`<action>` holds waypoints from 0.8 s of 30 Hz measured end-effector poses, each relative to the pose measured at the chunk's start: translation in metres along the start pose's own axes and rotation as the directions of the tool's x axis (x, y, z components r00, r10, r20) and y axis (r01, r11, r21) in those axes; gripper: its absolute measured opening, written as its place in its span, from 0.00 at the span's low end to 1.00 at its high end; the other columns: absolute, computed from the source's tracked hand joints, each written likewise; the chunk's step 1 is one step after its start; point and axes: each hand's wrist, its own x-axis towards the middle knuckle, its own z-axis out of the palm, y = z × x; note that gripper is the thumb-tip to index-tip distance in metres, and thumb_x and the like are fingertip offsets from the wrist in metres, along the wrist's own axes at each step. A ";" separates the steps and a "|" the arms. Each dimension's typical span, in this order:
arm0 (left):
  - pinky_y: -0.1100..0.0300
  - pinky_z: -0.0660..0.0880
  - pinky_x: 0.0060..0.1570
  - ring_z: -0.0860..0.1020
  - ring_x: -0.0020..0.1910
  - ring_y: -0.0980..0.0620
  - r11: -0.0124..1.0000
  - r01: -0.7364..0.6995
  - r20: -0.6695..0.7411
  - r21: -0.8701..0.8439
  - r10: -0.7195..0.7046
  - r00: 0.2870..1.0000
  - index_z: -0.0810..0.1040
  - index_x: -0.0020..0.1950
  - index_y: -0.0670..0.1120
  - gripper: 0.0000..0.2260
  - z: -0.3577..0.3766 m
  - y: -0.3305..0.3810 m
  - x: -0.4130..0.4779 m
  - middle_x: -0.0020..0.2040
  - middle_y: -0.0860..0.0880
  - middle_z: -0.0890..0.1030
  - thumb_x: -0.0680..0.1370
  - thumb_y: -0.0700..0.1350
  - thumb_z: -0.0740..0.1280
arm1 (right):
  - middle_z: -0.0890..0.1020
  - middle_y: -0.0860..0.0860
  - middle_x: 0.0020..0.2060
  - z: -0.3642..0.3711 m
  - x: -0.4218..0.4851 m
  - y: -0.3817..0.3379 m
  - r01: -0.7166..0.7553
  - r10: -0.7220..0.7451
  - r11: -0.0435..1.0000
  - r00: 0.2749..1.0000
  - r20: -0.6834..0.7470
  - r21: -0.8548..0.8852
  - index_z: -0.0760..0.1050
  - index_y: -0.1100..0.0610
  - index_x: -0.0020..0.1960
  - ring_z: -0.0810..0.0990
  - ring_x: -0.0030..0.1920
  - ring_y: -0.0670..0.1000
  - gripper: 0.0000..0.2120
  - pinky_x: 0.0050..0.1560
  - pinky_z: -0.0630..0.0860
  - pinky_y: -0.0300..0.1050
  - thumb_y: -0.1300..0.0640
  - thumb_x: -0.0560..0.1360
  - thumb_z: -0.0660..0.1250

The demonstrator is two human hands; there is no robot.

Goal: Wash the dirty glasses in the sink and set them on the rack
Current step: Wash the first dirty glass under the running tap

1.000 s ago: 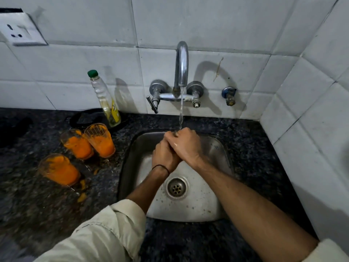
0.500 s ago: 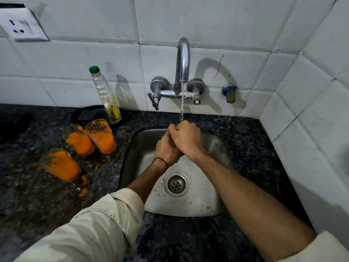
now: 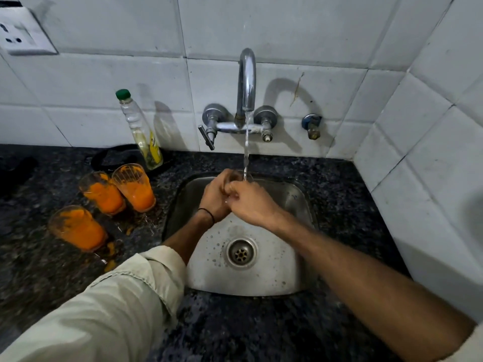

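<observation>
Both hands, left hand (image 3: 215, 198) and right hand (image 3: 251, 202), are gripping a clear glass (image 3: 239, 177) under the running tap (image 3: 247, 82) over the sink (image 3: 300, 194), so it's getting rinsed. Next it'll need racking; three orange-smeared glasses (image 3: 133, 188) are waiting on the counter (image 3: 339, 184).

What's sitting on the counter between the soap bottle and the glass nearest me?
Two orange-smeared glasses, side by side, stand between the soap bottle and the nearest glass in the head view, with orange spills on the counter.
</observation>
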 end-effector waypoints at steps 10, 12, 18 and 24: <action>0.67 0.76 0.48 0.79 0.48 0.63 0.999 -0.045 0.158 0.019 0.041 0.987 0.76 0.54 0.51 0.19 0.005 0.011 0.001 0.48 0.55 0.82 0.66 0.41 0.77 | 0.76 0.50 0.49 -0.016 0.018 0.019 0.133 -0.050 0.931 0.969 0.243 -0.339 0.76 0.54 0.58 0.77 0.56 0.54 0.10 0.54 0.70 0.48 0.60 0.77 0.64; 0.67 0.72 0.43 0.77 0.44 0.66 0.998 -0.036 0.114 0.053 0.029 0.993 0.74 0.48 0.54 0.13 0.004 0.009 0.002 0.43 0.57 0.79 0.72 0.39 0.72 | 0.75 0.50 0.44 0.002 0.016 0.008 -0.156 0.158 0.987 0.985 0.061 -0.039 0.78 0.56 0.56 0.78 0.48 0.52 0.09 0.45 0.69 0.44 0.62 0.78 0.63; 0.65 0.71 0.53 0.76 0.51 0.58 0.990 0.069 0.189 0.123 -0.092 0.978 0.76 0.61 0.50 0.28 -0.012 0.007 -0.004 0.53 0.56 0.78 0.64 0.36 0.77 | 0.80 0.53 0.61 0.006 -0.004 0.053 0.312 -0.305 0.905 0.950 0.070 -0.289 0.79 0.53 0.62 0.79 0.59 0.54 0.23 0.62 0.74 0.52 0.70 0.71 0.64; 0.68 0.71 0.42 0.79 0.46 0.48 0.927 0.307 0.215 0.214 -0.351 0.911 0.77 0.56 0.37 0.19 0.012 0.030 0.005 0.48 0.42 0.81 0.68 0.36 0.77 | 0.78 0.52 0.60 -0.015 0.021 0.042 0.339 -0.198 0.811 0.926 0.321 -0.476 0.76 0.54 0.61 0.75 0.64 0.55 0.15 0.68 0.66 0.51 0.61 0.74 0.67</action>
